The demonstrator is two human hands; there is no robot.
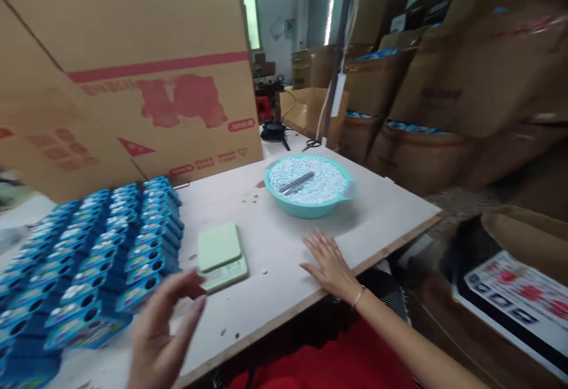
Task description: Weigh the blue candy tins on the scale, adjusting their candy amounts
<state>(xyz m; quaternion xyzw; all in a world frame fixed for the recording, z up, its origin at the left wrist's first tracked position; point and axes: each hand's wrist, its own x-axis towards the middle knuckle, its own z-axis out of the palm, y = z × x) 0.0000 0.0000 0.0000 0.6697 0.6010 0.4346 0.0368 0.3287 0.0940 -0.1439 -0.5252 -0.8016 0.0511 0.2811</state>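
My left hand (162,330) hovers above the table's near edge, fingers loosely curled and apart, holding nothing. It is right beside rows of blue packaged items (93,259) laid out at the left. My right hand (331,265) lies flat on the pale tabletop (284,241), fingers spread and empty. Between the hands sits a small green scale (220,254). Beyond the right hand stands a teal bowl (310,187) full of small white pellets, with a metal tool (296,182) lying on them.
A large printed cardboard box (133,75) stands behind the blue packs. Stacked cartons (444,81) fill the right side and back. An open box with printed cards (519,294) sits low at the right. Scissors (312,144) lie at the table's far end.
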